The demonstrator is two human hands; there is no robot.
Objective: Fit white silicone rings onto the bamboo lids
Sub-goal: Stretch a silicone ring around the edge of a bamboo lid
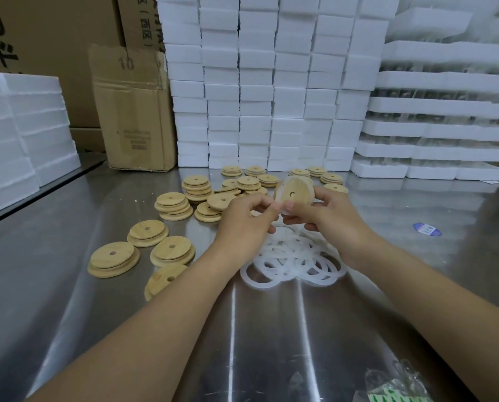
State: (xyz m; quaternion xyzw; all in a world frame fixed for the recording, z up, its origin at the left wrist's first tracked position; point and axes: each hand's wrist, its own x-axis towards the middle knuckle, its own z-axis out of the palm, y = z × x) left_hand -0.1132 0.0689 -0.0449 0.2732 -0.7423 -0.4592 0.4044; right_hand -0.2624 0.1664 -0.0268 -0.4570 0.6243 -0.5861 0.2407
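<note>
Above the steel table I hold one round bamboo lid (296,191) tilted up, its small hole facing me. A white silicone ring (286,210) sits partly around its lower edge. My right hand (333,216) grips the lid from the right and below. My left hand (246,217) pinches the ring at the lid's lower left edge. A heap of loose white silicone rings (293,258) lies on the table just under my hands. Several bamboo lids (197,185) lie in low stacks behind and to the left, with more (113,258) nearer me.
White foam trays (259,82) are stacked like a wall along the back and right; another foam stack (19,132) stands at the left. A cardboard box (135,111) stands at the back left. A blue sticker (426,229) and a plastic bag (396,384) lie on the table's right side.
</note>
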